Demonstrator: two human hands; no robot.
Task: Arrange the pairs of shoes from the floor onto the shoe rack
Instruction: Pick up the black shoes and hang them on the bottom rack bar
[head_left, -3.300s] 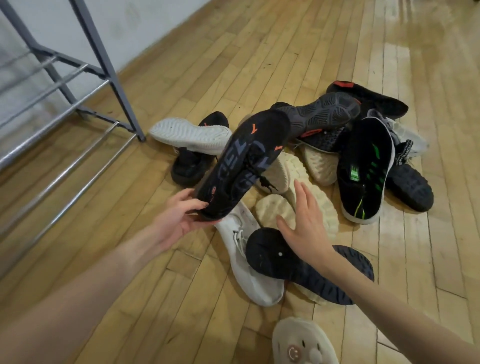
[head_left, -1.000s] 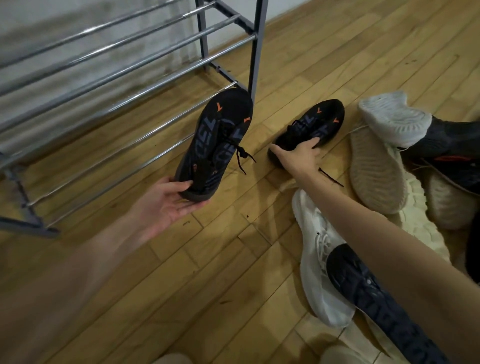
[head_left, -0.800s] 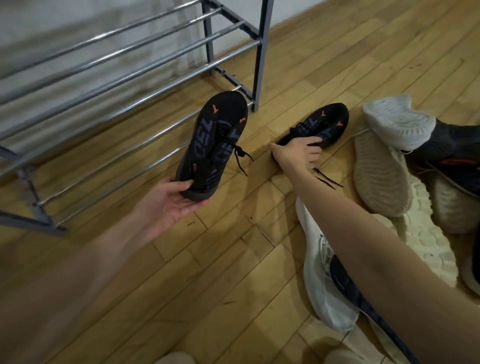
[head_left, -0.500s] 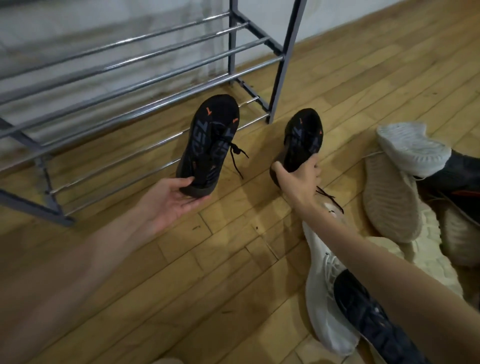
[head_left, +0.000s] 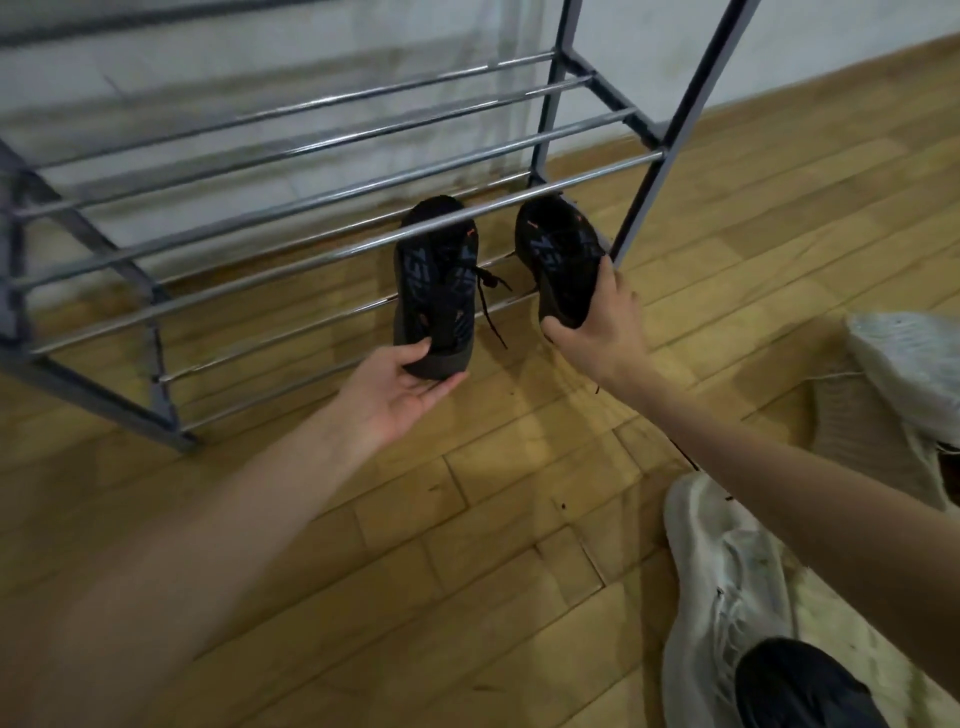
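Observation:
I hold a matching pair of black sneakers with grey lettering and small orange marks. My left hand (head_left: 402, 387) grips the heel of the left sneaker (head_left: 436, 283). My right hand (head_left: 597, 327) grips the heel of the right sneaker (head_left: 558, 260). Both toes point into the metal shoe rack (head_left: 332, 192), under the front bar of an upper tier and above the lowest tier's bars. Black laces dangle between the two shoes.
The rack's right front leg (head_left: 660, 140) stands just right of the right sneaker. On the wooden floor at right lie a white sneaker (head_left: 722, 571), a dark shoe sole (head_left: 800, 686), a beige sole (head_left: 872, 441) and a white shoe (head_left: 909, 364).
My right hand picked the second black sneaker off the floor and carried it to the rack. Both hands moved forward, pushing the toes in under the rack's bar.

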